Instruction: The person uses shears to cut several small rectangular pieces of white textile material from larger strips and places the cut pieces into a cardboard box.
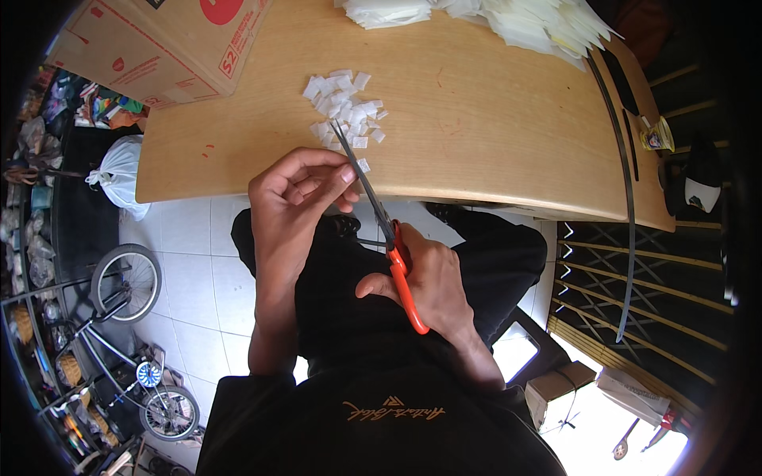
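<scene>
My right hand (432, 278) grips a pair of scissors (406, 289) with orange-red handles. Its fingers are in the loops, and the thumb sticks out to the left. The dark blades point up and away past the table's near edge, almost closed, with their tips by a pile of small white cut pieces (340, 99). Left of the blades, my left hand (294, 190) has thumb and forefinger pinched together against or very close to them. What the pinch holds, if anything, is hidden. One small white piece (364, 165) shows just beyond the thumb, across the blades.
A cardboard box (171, 55) stands on the wooden table (492, 135) at the far left. Stacks of whitish sheets (540, 28) lie along the far edge. A white bag (119, 176) and a bicycle (131, 333) are on the left; a folding lattice gate (635, 278) is on the right.
</scene>
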Available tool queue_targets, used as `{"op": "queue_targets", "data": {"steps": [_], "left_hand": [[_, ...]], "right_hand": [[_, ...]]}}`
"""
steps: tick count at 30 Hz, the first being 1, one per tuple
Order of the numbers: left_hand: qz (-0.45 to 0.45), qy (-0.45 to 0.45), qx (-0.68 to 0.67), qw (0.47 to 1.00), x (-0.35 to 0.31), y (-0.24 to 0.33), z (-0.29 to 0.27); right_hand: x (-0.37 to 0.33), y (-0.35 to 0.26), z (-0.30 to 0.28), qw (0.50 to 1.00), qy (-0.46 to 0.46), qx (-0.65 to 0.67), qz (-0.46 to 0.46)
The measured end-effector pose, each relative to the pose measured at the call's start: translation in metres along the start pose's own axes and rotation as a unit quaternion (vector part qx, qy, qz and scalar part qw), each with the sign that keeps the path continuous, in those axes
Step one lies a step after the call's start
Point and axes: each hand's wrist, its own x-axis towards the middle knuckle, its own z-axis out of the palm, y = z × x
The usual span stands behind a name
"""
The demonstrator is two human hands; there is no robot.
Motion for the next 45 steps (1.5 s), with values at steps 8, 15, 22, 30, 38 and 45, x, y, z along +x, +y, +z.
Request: {"op": "queue_targets", "data": {"steps": [8, 15, 22, 30, 38, 45], "left_hand": [[0.002, 0.011, 0.030, 0.999, 0.002, 0.003, -0.001], [0.040, 0.060, 0.080, 0.994, 0.010, 0.005, -0.003], [0.054, 0.101, 0.137, 0.984, 0.020, 0.013, 0.003], [0.118, 0.137, 0.218, 0.959, 0.021, 0.013, 0.008], [0.207, 0.052, 0.286, 0.934, 0.031, 0.017, 0.047], [0.292, 0.007, 0.443, 0.847, 0.131, 0.048, 0.054]], "right_hand": [[0.002, -0.001, -0.002, 0.999, 0.000, 0.001, 0.048], [-0.010, 0.014, -0.007, 0.974, -0.029, 0.220, 0.038], [-0.025, 0.032, -0.009, 0.955, -0.010, 0.294, 0.047], [-0.036, 0.048, -0.017, 0.935, 0.024, 0.353, 0.038], [-0.047, 0.068, -0.021, 0.919, 0.041, 0.391, 0.027], [-0.058, 0.077, -0.031, 0.920, 0.059, 0.386, 0.021]]}}
